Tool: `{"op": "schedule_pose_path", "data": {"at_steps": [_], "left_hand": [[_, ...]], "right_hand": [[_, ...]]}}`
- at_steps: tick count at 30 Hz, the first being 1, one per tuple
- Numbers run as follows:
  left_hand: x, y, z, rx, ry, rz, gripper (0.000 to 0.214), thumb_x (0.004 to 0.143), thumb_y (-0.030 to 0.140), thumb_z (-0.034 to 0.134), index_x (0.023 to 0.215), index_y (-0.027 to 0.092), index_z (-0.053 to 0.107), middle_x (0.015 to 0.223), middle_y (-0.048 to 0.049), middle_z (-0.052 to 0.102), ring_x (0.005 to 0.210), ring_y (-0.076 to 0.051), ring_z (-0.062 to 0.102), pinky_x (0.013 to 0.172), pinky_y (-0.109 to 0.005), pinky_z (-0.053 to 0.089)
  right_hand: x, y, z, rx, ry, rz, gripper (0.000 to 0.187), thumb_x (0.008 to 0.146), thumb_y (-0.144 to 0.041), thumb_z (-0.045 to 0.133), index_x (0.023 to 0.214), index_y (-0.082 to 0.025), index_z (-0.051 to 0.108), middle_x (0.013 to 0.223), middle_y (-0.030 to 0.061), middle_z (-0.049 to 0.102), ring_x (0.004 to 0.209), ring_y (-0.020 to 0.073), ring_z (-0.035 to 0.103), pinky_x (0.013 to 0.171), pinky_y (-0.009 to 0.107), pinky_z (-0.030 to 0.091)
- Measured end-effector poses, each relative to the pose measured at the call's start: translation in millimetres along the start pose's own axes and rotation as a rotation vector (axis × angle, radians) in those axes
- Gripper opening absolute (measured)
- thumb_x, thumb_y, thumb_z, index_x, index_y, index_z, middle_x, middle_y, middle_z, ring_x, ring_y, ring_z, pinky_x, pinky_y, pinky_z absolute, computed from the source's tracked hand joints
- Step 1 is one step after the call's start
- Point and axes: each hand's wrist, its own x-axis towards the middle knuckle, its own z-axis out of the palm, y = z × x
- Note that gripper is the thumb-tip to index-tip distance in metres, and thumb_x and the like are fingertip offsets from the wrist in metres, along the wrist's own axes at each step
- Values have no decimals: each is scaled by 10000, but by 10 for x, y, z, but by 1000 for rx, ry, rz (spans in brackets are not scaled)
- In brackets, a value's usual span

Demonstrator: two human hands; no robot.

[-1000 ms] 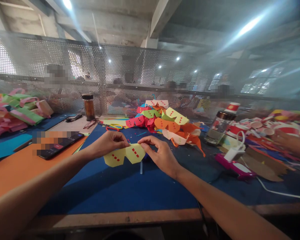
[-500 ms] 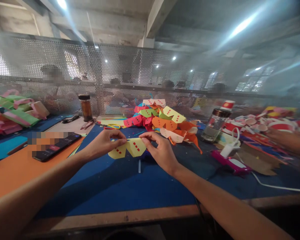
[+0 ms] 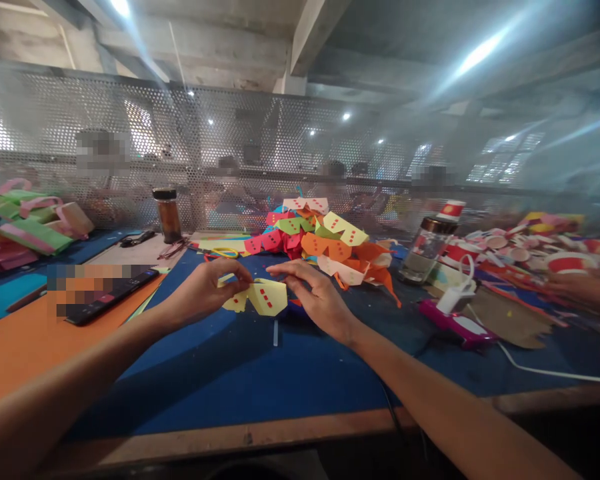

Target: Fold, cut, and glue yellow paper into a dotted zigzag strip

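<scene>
My left hand [image 3: 207, 292] pinches a yellow paper piece [image 3: 263, 297] with small red squares, held just above the blue mat [image 3: 240, 373]. My right hand [image 3: 313, 297] is beside the paper's right end with fingers stretched out, barely touching it. A pile of similar paper pieces [image 3: 325, 243] in orange, red, green and yellow lies right behind the hands.
A phone [image 3: 107, 293] lies on the orange sheet at left. A dark jar [image 3: 167, 215] and yellow scissors [image 3: 225, 253] stand behind. At right are a glass bottle [image 3: 425, 250], a pink device with white charger [image 3: 455, 317] and another person's arm [image 3: 585, 290]. Perforated metal screen at the back.
The right hand's fingers have loosened and stretched out from the paper. The left hand keeps its pinch, and the paper has folded closer together and risen slightly.
</scene>
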Motion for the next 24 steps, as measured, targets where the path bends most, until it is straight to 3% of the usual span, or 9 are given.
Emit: {"op": "schedule_pose_path", "data": {"at_steps": [6,11,18,24], "left_hand": [[-51,30,-6,142,49,152,106,914,249,584,899,200,677,909,-36,685,909,-188,606,832,-328,449],[-96,-17,-35,69,33,105,125,925,263,558,905,203,667,896,-21,676,854,-170,608,764,-300,461],[-104,-50,-91,-172,-68,-21,169,930,341,565,959,219,678,879,3,677,786,-147,607,713,-279,470],[-113,-51,-93,-339,-132,-119,216,899,403,602,938,205,678,803,1,687,690,-147,622,621,-261,464]], "right_hand": [[4,-32,3,-150,-88,-108,225,925,-130,553,1007,-289,690,1136,42,610,1110,194,594,994,385,495],[14,-31,-4,-101,-123,-114,97,931,-165,579,948,-236,642,1177,57,628,1145,199,585,1026,388,459],[35,-36,-45,93,-124,152,135,942,-318,571,961,-202,637,970,45,682,920,184,628,843,337,519],[43,19,-27,332,-105,257,178,894,-371,636,982,-217,654,933,34,678,872,163,635,817,320,522]]}}
